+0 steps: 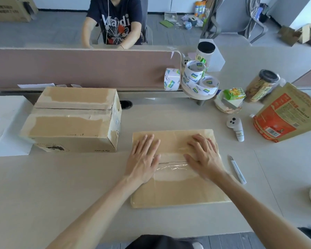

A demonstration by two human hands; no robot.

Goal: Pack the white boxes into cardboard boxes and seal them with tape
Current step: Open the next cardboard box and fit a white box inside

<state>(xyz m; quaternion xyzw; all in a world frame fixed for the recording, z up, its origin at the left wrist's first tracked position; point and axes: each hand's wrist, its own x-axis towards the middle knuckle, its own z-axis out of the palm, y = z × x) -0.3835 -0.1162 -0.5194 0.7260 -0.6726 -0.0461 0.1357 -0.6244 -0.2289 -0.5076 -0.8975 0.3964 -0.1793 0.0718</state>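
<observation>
The pale desk (pixel 61 194) is filling the frame. At lower centre you are pressing both hands flat on the box (pixel 176 191): left hand (pixel 143 159) and right hand (pixel 203 155), fingers straight and slightly spread, flanking the tape (pixel 172 167). A second box (pixel 70 119) is sitting at centre left.

cardboard box (pixel 174 191) shows tan, clear tape (pixel 172 167) glinting | left of it, bigger box (pixel 70 123) brown, pale patches | beyond it, tape rolls (pixel 194 76) white, blue-green logos | right of it, bag (pixel 285 119) orange-red on brown
</observation>
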